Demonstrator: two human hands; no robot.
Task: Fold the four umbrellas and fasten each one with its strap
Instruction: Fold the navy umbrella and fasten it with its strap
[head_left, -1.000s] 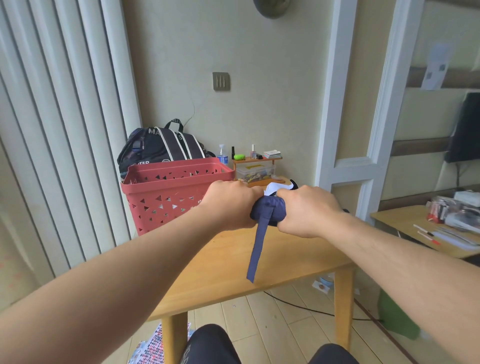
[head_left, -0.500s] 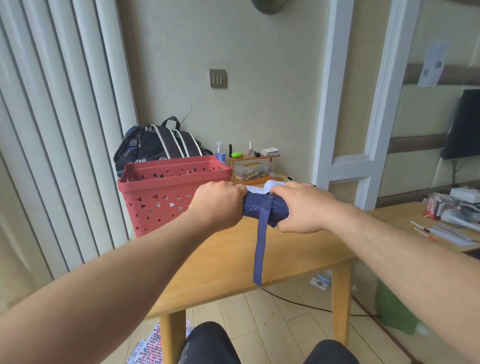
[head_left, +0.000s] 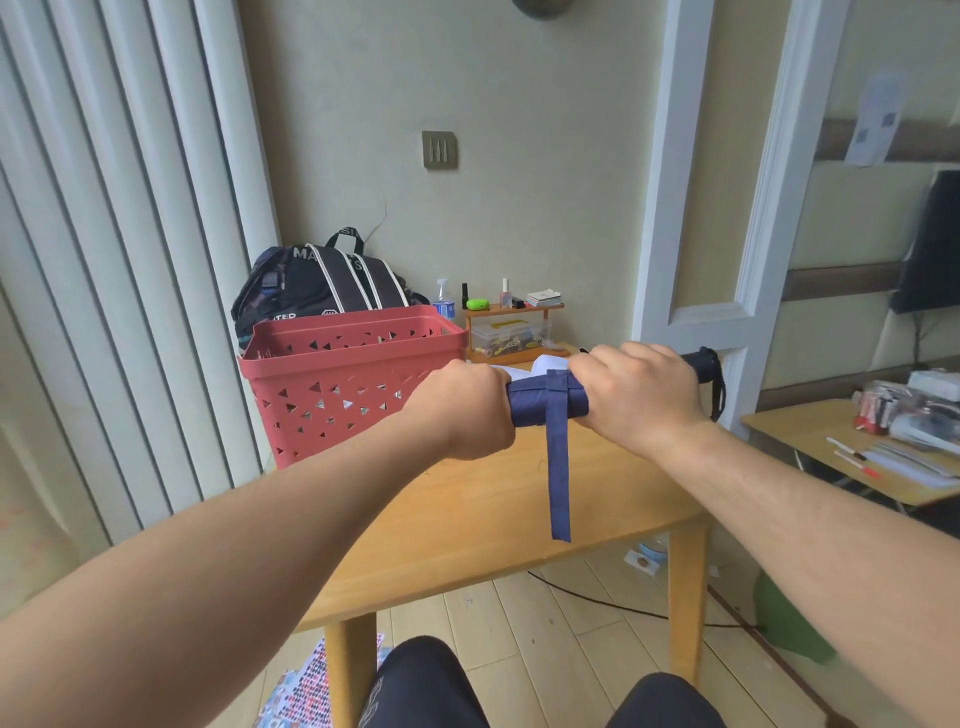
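Observation:
A folded navy umbrella (head_left: 540, 402) is held level above the wooden table (head_left: 467, 525). My left hand (head_left: 462, 410) grips its left end, fist closed round the rolled canopy. My right hand (head_left: 641, 400) grips the part toward the handle. The black handle end (head_left: 701, 358) with a wrist cord sticks out past my right hand. The umbrella's navy strap (head_left: 558, 467) hangs loose, straight down between my hands. A bit of white fabric (head_left: 524, 369) shows behind the umbrella.
A red perforated basket (head_left: 343, 379) stands on the table's far left, a dark backpack (head_left: 322, 280) behind it. A small wooden shelf (head_left: 511, 327) with bottles sits by the wall. A second table (head_left: 878, 447) with papers is at right. My knees show below.
My hands have drawn apart along the umbrella, baring more of the rolled canopy. The handle end now shows past my right hand. The strap still hangs loose.

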